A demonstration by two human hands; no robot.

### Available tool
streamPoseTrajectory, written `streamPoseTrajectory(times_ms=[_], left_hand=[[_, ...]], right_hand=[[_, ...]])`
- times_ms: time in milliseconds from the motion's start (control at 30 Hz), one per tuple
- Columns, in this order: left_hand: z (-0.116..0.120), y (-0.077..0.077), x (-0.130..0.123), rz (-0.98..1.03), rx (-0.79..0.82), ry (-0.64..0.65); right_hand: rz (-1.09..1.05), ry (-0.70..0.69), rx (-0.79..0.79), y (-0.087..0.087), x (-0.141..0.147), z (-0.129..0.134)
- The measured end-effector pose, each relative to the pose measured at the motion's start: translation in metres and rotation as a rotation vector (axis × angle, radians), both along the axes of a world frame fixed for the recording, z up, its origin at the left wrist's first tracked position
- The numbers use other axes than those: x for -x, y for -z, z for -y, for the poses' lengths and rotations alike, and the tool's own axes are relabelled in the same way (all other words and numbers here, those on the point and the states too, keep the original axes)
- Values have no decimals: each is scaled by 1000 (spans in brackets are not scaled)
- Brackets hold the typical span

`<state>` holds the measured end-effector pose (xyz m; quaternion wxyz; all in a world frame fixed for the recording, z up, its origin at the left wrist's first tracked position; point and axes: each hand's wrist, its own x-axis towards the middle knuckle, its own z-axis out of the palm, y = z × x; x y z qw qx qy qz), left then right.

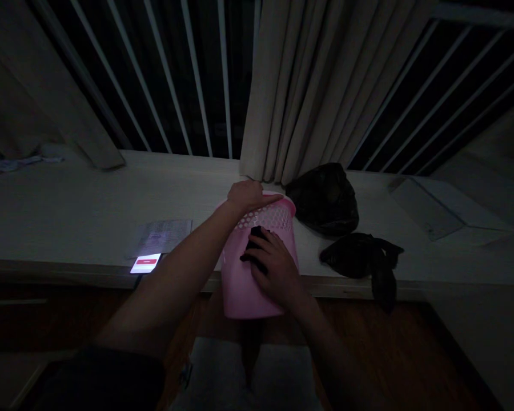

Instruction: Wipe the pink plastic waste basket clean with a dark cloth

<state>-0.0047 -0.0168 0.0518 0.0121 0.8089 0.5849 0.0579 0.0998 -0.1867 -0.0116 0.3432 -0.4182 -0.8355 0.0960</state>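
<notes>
A pink basket [257, 291] with a band of holes near its rim is tilted at the sill's front edge, its rim toward the curtain. My left hand [249, 197] lies over the rim, fingers stretched to the right along it. Against the side of the basket, my right hand [274, 265] has its fingers wrapped round a black cloth [255, 251], pressing it on the pink wall. The inside of the basket is hidden.
On the pale sill [89, 205] lie a paper sheet [163, 235] and a lit phone [145, 263] at left. Two black plastic bags [325, 200] and a white box [449, 211] are at right. Curtains [304, 85] hang before barred windows.
</notes>
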Motion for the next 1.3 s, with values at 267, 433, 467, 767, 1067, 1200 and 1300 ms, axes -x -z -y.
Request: streamPoseTrajectory(times_ms=[267, 433, 467, 767, 1067, 1200, 1300], left_hand=[[-1, 1, 2, -58, -10, 7], [-1, -2, 11, -77, -6, -8], [-1, -2, 14, -81, -5, -15], [1, 0, 26, -68, -40, -55], [-1, 2, 9, -28, -31, -52], [-1, 3, 5, -22, -46, -43], [-1, 3, 2, -33, -62, -38]], right_hand=[[26, 67, 0, -1, 2, 0], [104, 13, -14, 3, 8, 6], [126, -28, -16, 2, 10, 7], [128, -4, 3, -3, 21, 2], [86, 70, 23, 0, 12, 1], [42, 87, 32, 2, 7, 3], [8, 173, 33, 4, 4, 5]])
